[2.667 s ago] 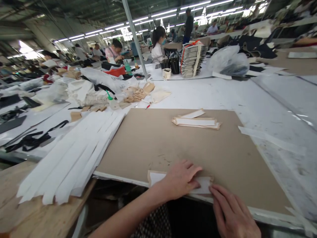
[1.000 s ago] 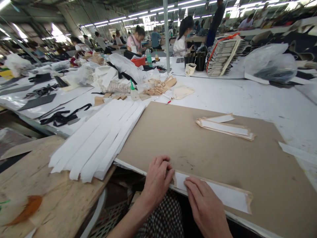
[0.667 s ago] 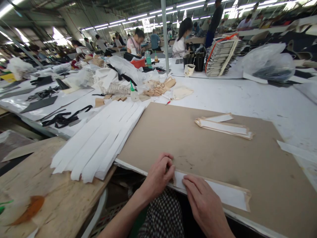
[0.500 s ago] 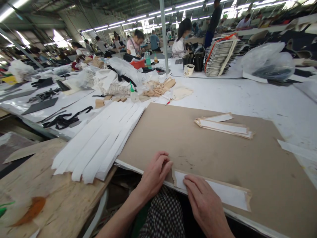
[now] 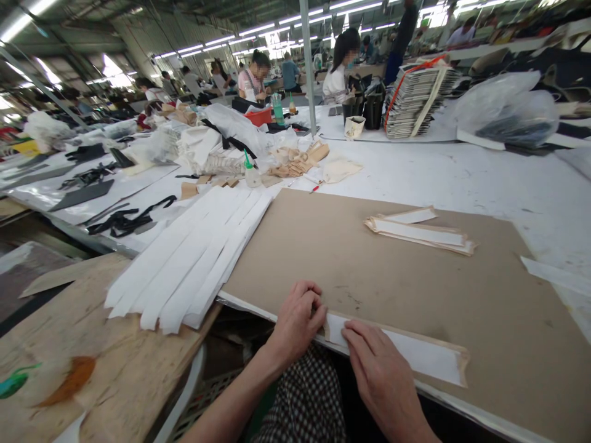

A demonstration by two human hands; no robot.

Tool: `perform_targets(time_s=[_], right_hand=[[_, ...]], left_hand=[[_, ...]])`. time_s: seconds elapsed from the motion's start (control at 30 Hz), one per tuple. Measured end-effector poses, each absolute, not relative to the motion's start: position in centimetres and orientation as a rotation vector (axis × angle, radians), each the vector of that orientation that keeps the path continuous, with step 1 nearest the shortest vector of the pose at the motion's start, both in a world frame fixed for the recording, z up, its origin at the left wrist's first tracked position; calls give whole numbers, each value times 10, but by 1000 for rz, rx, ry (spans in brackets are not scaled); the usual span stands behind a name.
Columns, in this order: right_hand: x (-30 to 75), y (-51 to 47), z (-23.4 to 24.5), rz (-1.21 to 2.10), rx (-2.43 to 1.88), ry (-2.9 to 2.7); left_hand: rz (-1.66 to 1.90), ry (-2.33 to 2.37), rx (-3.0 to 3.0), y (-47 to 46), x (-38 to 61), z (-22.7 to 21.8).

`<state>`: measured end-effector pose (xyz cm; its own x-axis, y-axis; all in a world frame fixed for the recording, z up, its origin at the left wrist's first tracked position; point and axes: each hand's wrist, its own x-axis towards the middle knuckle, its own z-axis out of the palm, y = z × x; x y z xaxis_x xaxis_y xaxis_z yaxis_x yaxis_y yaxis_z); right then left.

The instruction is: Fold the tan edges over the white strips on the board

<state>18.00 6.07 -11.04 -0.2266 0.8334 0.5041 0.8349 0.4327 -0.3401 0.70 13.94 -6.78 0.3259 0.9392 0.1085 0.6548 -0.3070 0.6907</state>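
in the head view, your left hand (image 5: pixel 298 320), looser half a second ago, has closed in on the left end of the edged strip (image 5: pixel 429 355), so the work seems centred there. its fingers curl; whether they pinch, i can't tell. your right hand (image 5: pixel 383 369) rests bent fingers on the strip, along the brown board's (image 5: pixel 286 246) near edge. count: one strip in hand, one edged pile (image 5: pixel 418 234) behind, too overlapped to number.
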Motion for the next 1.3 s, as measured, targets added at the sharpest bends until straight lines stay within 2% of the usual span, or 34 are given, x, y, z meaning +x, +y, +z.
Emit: perform_targets(time_s=[0.33,0.57,0.93,1.3], right_hand=[[178,61,-108,53,-1412,-2048],[177,58,-109,70,-1428,-2055],[189,67,-102,168,-1303,-2192],[204,82,-80,441,-1147,-2434]], left_hand=[[777,1231,1800,147,7,-64],[605,1196,1394,141,4,-60],[765,1248,2005,95,-13,-77],[889,1277,2051,90,-9,-87]])
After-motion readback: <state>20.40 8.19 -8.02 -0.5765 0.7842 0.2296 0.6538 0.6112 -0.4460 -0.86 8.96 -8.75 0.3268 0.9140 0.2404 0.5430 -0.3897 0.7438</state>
